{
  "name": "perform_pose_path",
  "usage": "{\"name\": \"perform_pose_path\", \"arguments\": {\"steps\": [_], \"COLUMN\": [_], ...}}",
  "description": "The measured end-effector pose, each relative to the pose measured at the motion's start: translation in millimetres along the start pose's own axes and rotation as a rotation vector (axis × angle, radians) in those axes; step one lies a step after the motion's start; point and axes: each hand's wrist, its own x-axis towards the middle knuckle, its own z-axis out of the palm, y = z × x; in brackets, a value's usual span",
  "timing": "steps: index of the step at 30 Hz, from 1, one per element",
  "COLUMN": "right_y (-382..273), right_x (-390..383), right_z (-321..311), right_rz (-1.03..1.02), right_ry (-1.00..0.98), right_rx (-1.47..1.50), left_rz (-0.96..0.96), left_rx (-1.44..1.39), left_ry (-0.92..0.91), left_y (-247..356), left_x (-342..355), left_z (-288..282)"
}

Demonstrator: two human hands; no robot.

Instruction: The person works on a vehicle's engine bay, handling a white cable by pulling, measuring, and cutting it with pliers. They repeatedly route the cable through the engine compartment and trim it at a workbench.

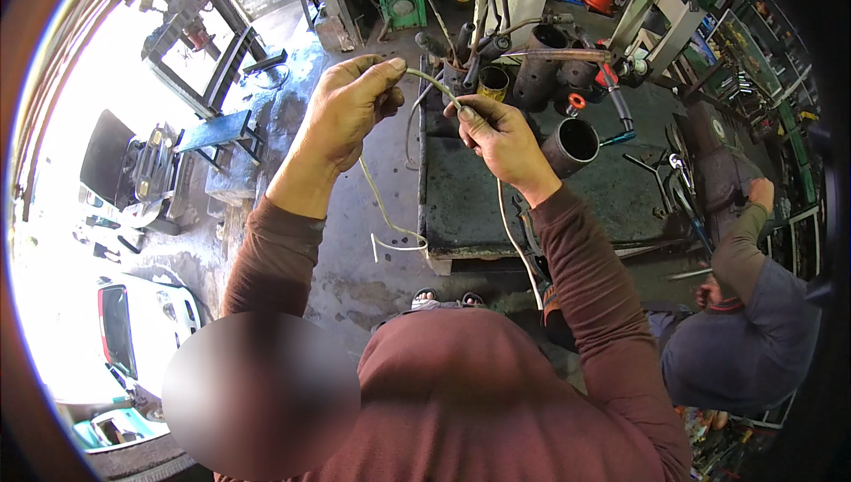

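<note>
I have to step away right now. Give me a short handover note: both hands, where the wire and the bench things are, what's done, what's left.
Left hand: pinch grip on one end of the thin pale bent wire.
Right hand: closed on the same wire further along; a tail hangs below it.
Wire arches between the hands, above the floor beside the dark metal workbench.
Dark metal cylinder lies on the bench by the right hand.
Done: wire held in both hands.
Left: wire is kinked, not straight.

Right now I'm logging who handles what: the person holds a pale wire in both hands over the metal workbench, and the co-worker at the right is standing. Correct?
Not quite. The head view shows the co-worker crouched low beside the workbench, not standing. The rest holds: the left hand and right hand both pinch the pale wire.
</note>
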Motion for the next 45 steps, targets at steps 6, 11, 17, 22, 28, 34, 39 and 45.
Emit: {"name": "perform_pose_path", "arguments": {"steps": [6,11,17,22,28,34,39,45], "right_y": [1,9,14,16,-1,-24,15,34], "right_x": [0,-6,-7,4,20,24,13,-9], "right_z": [2,0,44,43,27,35,25,14], "right_rz": [-0.003,0.111,0.350,0.372,0.246,0.195,0.166,-0.238], "right_ry": [0.000,-0.096,-0.369,-0.388,-0.314,-0.376,-0.366,-0.101], "right_rx": [-0.019,0.131,0.374,0.308,0.251,-0.092,-0.240,-0.998], "left_rz": [0.015,-0.052,0.033,0.054,0.047,0.212,0.114,-0.013], "left_rx": [0.121,0.133,0.096,0.067,-0.280,-0.348,-0.532,-0.548], "left_ry": [0.007,-0.095,0.008,-0.044,-0.009,0.063,0.201,0.345], "left_y": [6,16,4,10,-14,1,22,19], "left_x": [-2,-4,4,9,-12,-22,-9,-18], "left_z": [2,-2,18,5,-21,-6,-15,-54]}}
